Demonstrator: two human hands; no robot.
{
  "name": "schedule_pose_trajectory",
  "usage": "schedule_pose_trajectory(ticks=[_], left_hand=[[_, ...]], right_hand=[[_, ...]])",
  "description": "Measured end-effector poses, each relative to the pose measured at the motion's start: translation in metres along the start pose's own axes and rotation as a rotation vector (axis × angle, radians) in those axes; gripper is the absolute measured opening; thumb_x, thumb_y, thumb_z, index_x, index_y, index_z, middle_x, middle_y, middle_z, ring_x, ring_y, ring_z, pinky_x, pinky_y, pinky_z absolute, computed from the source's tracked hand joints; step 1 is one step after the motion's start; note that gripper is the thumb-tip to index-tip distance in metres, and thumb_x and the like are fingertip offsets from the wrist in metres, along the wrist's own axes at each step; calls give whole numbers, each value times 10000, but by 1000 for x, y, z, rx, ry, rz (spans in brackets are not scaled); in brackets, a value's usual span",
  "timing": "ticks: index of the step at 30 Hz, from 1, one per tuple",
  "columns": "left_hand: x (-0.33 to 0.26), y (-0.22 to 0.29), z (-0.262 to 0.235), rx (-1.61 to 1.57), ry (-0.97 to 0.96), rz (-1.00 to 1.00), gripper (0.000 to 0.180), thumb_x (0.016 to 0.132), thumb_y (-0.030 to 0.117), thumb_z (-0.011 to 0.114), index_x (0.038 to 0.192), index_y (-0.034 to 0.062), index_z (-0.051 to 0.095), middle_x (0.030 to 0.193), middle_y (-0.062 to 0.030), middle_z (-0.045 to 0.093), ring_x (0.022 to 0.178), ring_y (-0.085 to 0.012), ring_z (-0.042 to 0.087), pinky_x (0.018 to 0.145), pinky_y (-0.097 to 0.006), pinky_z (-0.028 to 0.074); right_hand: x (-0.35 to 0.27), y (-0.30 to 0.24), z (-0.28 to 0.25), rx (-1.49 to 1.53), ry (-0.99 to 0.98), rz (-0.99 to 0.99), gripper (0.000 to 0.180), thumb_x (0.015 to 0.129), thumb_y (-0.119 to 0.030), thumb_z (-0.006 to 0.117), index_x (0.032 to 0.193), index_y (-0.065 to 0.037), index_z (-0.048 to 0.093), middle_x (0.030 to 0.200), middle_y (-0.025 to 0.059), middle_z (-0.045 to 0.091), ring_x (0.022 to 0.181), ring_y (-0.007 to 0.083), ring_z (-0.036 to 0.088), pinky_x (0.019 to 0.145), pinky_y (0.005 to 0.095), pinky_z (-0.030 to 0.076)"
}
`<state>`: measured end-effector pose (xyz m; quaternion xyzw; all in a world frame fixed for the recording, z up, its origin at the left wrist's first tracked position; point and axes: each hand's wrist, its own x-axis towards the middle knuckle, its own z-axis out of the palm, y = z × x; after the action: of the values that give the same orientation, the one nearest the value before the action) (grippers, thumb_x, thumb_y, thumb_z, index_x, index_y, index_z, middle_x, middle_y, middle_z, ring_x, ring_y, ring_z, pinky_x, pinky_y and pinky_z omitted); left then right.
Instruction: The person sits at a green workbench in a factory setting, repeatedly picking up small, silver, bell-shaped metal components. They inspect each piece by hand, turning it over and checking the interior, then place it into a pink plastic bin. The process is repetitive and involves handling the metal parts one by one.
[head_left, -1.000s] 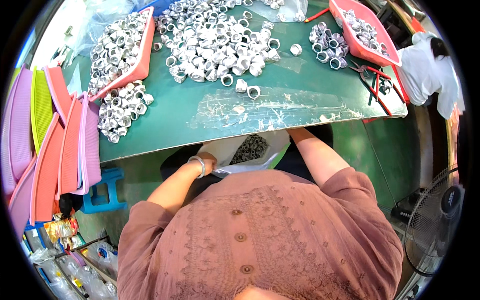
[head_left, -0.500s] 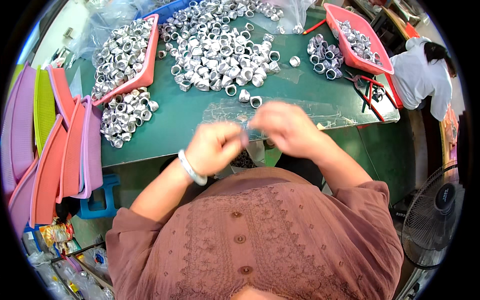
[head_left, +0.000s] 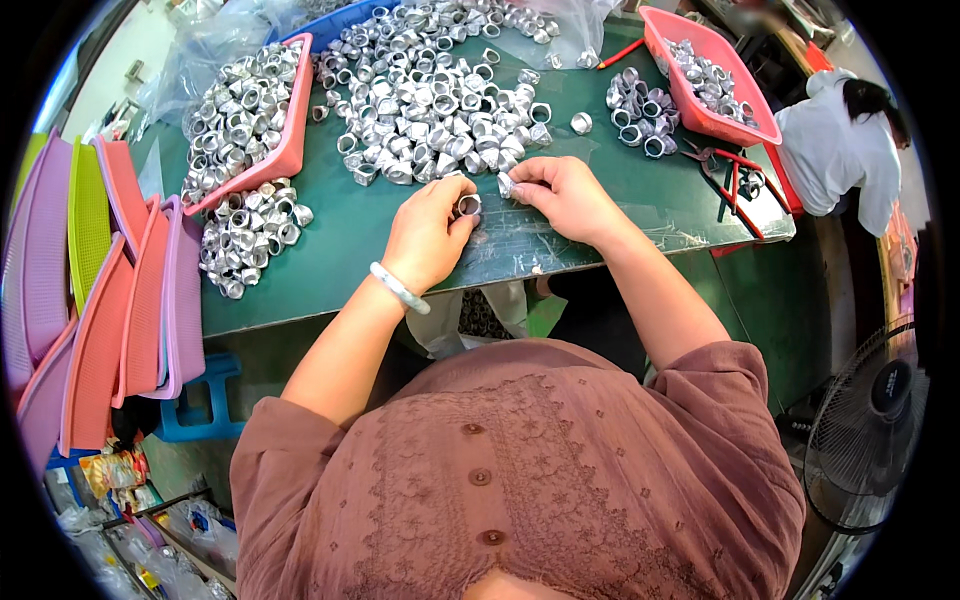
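Over the front part of the green table [head_left: 345, 270], my left hand [head_left: 430, 230] has its fingers closed on a silver metal ring [head_left: 468, 205]. A pale bangle circles that wrist. My right hand [head_left: 565, 197] pinches another silver ring [head_left: 506, 186] between thumb and fingertips, a short gap away from the left hand. Just beyond both hands lies a large loose heap of silver rings [head_left: 440, 120]. A single ring [head_left: 581, 123] rests apart, to the right of the heap.
At the left stands a pink basket [head_left: 295, 140] of rings with a small pile [head_left: 250, 235] in front. Another pink basket [head_left: 715, 125], a pile of rings [head_left: 642, 112] and red-handled pliers [head_left: 738, 190] are on the right. Stacked baskets [head_left: 100, 290], a fan [head_left: 865, 430] and a co-worker [head_left: 840, 140] flank the table.
Both hands have moved forward from the table's near edge toward the heap. The two rings that lay loose in front of the heap are now in my hands.
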<state>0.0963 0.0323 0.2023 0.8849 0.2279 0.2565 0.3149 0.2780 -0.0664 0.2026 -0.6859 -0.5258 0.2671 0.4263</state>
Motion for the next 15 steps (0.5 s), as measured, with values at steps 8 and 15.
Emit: schedule_pose_trajectory(ticks=[8, 15], left_hand=[[-17, 0, -6, -54, 20, -4, 259, 745, 52, 675, 966, 35, 540, 869, -129, 584, 826, -306, 572, 740, -389, 466], [-27, -3, -11, 104, 115, 138, 338, 712, 107, 733, 1004, 37, 576, 976, -116, 562, 906, -298, 537, 783, -369, 450]], right_hand=[[-2, 1, 4, 54, -50, 42, 183, 819, -120, 627, 962, -25, 692, 827, 113, 685, 738, 202, 650, 716, 318, 502], [-13, -23, 41, -93, -25, -342, 126, 783, -74, 593, 867, -38, 680, 877, 131, 663, 846, 323, 619, 752, 410, 495]])
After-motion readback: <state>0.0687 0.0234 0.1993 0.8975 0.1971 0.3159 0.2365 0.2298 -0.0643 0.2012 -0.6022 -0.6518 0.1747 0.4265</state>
